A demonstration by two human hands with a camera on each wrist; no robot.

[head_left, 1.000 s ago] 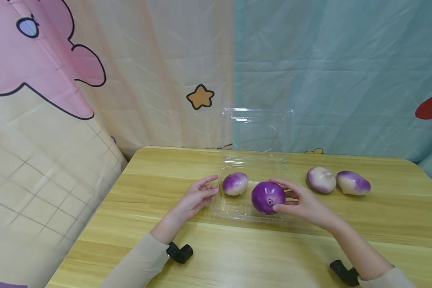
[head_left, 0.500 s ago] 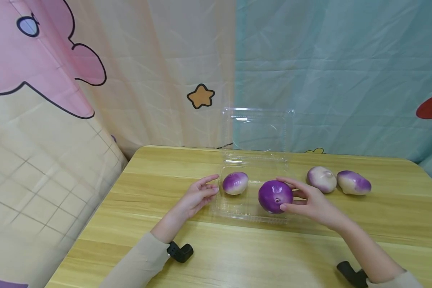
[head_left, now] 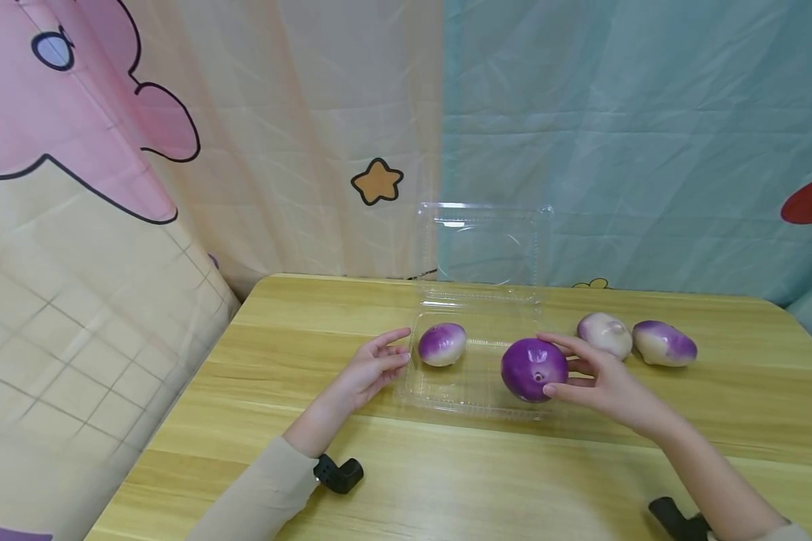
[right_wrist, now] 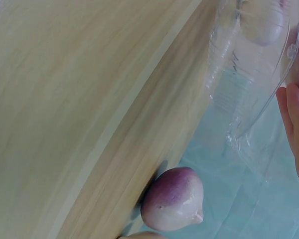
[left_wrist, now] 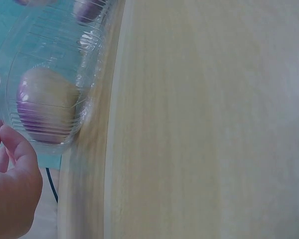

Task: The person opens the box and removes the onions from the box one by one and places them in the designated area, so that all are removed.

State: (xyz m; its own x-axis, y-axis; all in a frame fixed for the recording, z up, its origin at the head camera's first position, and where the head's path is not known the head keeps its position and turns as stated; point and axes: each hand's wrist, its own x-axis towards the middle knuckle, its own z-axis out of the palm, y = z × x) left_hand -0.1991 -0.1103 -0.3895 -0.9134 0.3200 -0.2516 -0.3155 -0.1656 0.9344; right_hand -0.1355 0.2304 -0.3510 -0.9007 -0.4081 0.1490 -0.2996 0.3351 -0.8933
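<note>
My right hand (head_left: 616, 387) grips a deep purple turnip (head_left: 531, 368) by its right side, fingers behind and thumb in front. This turnip is over the right part of a clear plastic clamshell box (head_left: 474, 406); whether it touches the box I cannot tell. A smaller purple-and-white turnip (head_left: 441, 346) lies in the box's left half. At the box's left edge is my left hand (head_left: 368, 372). In the left wrist view, its thumb and a finger (left_wrist: 22, 149) pinch the rim. The box's lid (head_left: 490, 248) stands raised at the back.
Two more purple-and-white turnips lie on the wooden table (head_left: 243, 421) to the right, a rounder one (head_left: 605, 336) and a longer one (head_left: 663, 344). Behind the table's far edge hangs a printed curtain (head_left: 616, 150). Both wrists wear a black camera mount (head_left: 338, 475).
My right hand has moved right with the purple turnip, from the middle of the box toward its right side. The left hand, box and other turnips have stayed put.
</note>
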